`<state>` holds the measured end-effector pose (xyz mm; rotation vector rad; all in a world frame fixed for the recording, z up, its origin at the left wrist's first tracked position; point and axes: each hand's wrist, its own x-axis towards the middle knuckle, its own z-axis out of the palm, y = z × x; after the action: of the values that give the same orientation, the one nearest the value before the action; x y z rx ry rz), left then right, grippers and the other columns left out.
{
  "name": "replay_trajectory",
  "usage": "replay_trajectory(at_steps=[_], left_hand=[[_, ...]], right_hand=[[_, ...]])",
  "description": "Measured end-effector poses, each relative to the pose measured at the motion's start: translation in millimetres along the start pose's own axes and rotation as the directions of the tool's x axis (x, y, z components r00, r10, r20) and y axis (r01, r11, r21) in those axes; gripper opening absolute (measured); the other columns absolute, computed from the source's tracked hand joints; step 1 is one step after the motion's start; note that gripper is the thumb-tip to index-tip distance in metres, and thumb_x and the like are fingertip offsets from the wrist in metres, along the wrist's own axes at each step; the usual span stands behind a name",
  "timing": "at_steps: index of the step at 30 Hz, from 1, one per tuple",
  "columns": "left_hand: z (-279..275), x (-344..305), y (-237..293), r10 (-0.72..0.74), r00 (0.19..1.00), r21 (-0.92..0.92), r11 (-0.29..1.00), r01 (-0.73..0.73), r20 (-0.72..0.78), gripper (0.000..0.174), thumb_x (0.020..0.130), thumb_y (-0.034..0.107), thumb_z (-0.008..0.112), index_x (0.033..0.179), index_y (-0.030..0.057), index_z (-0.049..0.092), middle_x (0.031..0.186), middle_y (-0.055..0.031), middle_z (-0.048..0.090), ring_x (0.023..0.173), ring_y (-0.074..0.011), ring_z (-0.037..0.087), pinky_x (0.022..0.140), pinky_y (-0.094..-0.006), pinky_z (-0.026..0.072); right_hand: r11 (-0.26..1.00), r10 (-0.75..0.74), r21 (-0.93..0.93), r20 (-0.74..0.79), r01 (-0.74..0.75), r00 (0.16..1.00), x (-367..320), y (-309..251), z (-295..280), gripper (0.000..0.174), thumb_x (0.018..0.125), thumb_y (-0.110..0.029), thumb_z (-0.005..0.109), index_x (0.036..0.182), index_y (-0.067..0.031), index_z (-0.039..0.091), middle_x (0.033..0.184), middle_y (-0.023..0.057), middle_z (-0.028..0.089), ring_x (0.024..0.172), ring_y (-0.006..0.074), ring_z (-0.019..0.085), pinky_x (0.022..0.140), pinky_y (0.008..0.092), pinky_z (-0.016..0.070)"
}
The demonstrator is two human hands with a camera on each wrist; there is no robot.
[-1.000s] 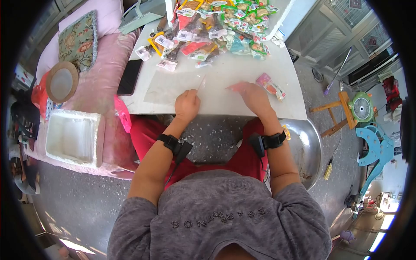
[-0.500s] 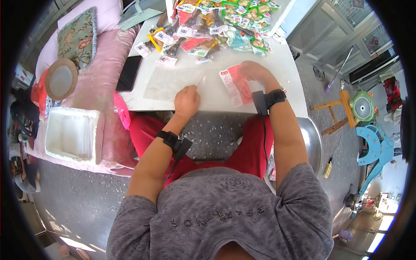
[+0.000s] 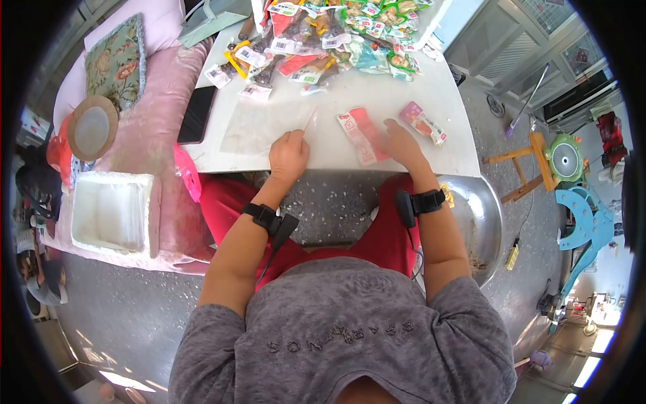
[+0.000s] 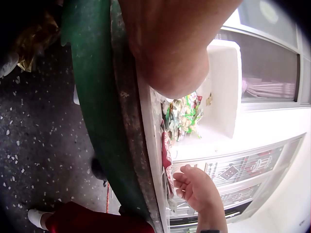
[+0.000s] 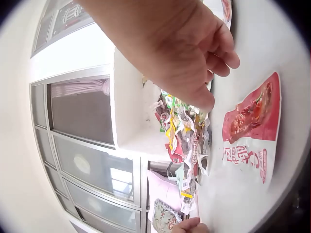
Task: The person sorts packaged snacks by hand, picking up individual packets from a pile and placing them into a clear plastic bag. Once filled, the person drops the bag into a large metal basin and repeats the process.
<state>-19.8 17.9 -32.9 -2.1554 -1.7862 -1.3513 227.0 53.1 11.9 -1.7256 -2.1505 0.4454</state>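
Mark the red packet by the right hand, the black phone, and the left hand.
red packet (image 3: 361,135), head view, middle of its printed face.
black phone (image 3: 196,114), head view, centre of its screen.
left hand (image 3: 289,153), head view, back of the hand.

A: Where's the packet (image 3: 363,137)?
B: On the desk (image 3: 377,91), between the left grip (image 3: 289,156), with a stick (image 3: 311,122) in it, and the right grip (image 3: 400,145). The pile (image 3: 336,37) lies behind.
A: The phone (image 3: 196,114)?
B: Desk's left edge, beside the bed (image 3: 161,67).
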Motion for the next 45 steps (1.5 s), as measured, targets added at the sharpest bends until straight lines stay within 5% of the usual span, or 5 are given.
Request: replay_trajectory(at_steps=[12,24,28,36,45], left_hand=[[-2,0,1,-0.035,0.998,0.009,0.999,0.034,0.059,0.014,0.067,0.007,0.048,0.080,0.0035,0.052,0.070,-0.0146,0.054,0.062,-0.0312,0.052,0.055,-0.0384,0.0419],[-1,-1,-1,-0.004,0.998,0.016,1.000,0.003,0.060,0.016,0.066,0.006,0.049,0.081,0.0027,0.052,0.070,-0.0149,0.054,0.061,-0.0313,0.052,0.054,-0.0390,0.0423],[-1,-1,-1,-0.017,0.997,0.016,1.000,0.016,0.072,0.018,0.065,0.006,0.049,0.083,0.0024,0.051,0.071,-0.0150,0.054,0.061,-0.0312,0.052,0.054,-0.0389,0.0425],[-3,-1,1,-0.145,0.985,-0.130,0.979,0.157,0.093,0.017,0.066,0.009,0.048,0.083,0.0038,0.050,0.070,-0.0161,0.053,0.062,-0.0334,0.051,0.057,-0.0415,0.0416],[-12,-2,22,-0.054,0.980,-0.021,0.998,0.059,0.192,0.016,0.069,0.007,0.047,0.084,0.0018,0.049,0.073,-0.0169,0.053,0.066,-0.0327,0.052,0.058,-0.0395,0.0415]], right_hand=[[0.987,-0.151,-0.078,-0.151,0.140,0.977,36,-26,18,0.042,0.061,-0.032,0.057,0.086,0.0006,0.046,0.081,0.0185,0.054,0.077,0.0312,0.053,0.067,0.0373,0.0418],[0.985,-0.129,0.136,0.183,0.104,0.975,55,4,43,0.044,0.059,-0.032,0.062,0.084,0.0019,0.050,0.079,0.0141,0.055,0.073,0.0235,0.055,0.063,0.0317,0.0429],[0.581,0.036,0.749,0.367,-0.319,0.929,16,-19,24,0.021,0.069,-0.015,0.058,0.079,0.0007,0.050,0.073,0.0070,0.053,0.065,0.0131,0.052,0.056,0.0260,0.0430],[-0.041,0.181,0.955,0.298,-0.295,0.937,-22,-15,11,0.008,0.075,-0.006,0.052,0.078,-0.0006,0.047,0.073,0.0055,0.052,0.062,0.0132,0.053,0.056,0.0279,0.0477],[0.075,0.140,0.949,0.294,-0.306,0.946,-8,-12,5,0.009,0.076,-0.006,0.052,0.079,0.0003,0.046,0.075,0.0072,0.052,0.064,0.0154,0.054,0.055,0.0305,0.0487]])
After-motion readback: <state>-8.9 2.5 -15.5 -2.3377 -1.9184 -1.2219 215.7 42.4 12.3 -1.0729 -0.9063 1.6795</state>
